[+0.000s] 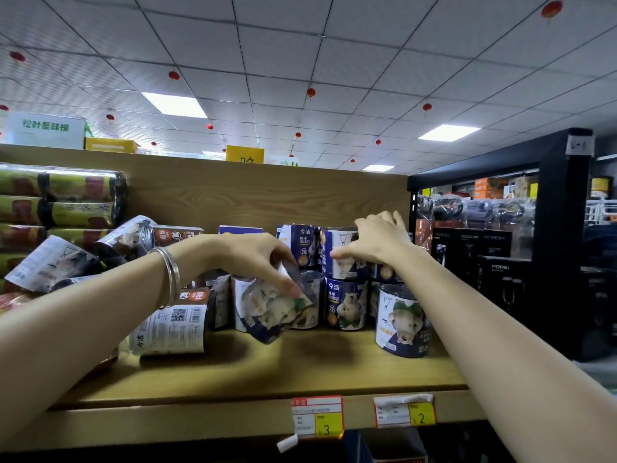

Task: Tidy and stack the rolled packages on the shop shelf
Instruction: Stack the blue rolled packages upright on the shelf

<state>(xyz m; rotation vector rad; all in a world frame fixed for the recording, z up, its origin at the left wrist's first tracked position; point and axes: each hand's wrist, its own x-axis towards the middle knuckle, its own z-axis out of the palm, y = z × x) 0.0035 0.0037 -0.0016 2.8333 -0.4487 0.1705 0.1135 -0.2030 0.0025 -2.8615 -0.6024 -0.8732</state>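
My left hand (253,259) has fingers clamped on a tilted bag roll (277,309) just off the shelf board (300,369), my right hand (374,238) presses spread fingers on the stacked rolls (347,255); next, I'd stand it upright beside them.

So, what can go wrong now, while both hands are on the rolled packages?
1. The left hand pinches a tilted roll only at its top edge; it looks loosely held and could slip onto the shelf.
2. The right hand rests on an upper roll stacked on others; a push might topple that stack.
3. The left forearm passes close to a roll lying on its side, which could get nudged off.
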